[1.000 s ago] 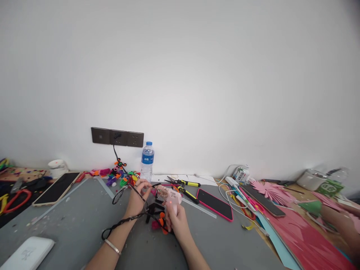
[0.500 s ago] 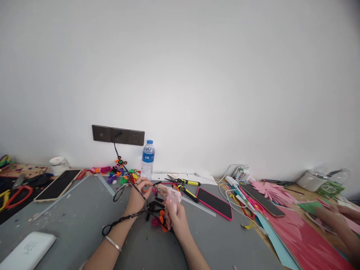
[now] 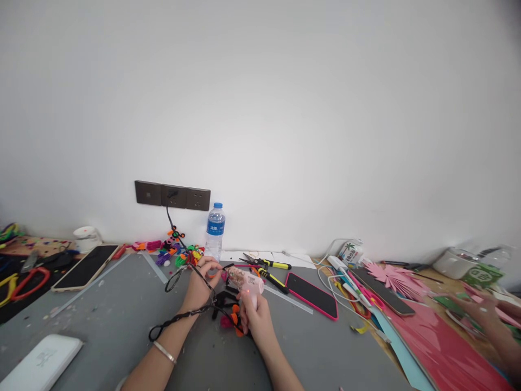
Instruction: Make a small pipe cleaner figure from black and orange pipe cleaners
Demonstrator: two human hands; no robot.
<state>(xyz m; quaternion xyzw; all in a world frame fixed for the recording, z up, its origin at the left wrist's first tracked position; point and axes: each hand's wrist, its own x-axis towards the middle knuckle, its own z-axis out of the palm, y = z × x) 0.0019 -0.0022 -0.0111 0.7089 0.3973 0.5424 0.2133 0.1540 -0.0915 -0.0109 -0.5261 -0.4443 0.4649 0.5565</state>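
Observation:
My right hand (image 3: 257, 320) is wrapped round the handle of a pale pink hot glue gun (image 3: 253, 282), whose small red light glows. The nozzle end points left, towards my left hand (image 3: 202, 279). The fingers of that hand are pinched close to the nozzle; what they hold is too small to make out, though a bit of magenta shows beside them. The gun's black cord (image 3: 185, 315) loops over my left forearm and runs up to the wall socket (image 3: 172, 196). Beneath the gun lie black fuzzy pieces (image 3: 222, 300) and an orange fuzzy piece (image 3: 236, 317).
Behind my hands stand a water bottle (image 3: 215, 231) and colourful pipe-cleaner figures (image 3: 166, 252). Yellow-black pliers (image 3: 272, 279) and a pink-edged phone (image 3: 312, 296) lie to the right. A power bank (image 3: 43, 361) sits front left. At far right a co-worker's hand (image 3: 484, 317) handles paper.
My hands and the glue gun keep almost the same place. The whole view has shifted very slightly. At far right the co-worker's hands have moved a little.

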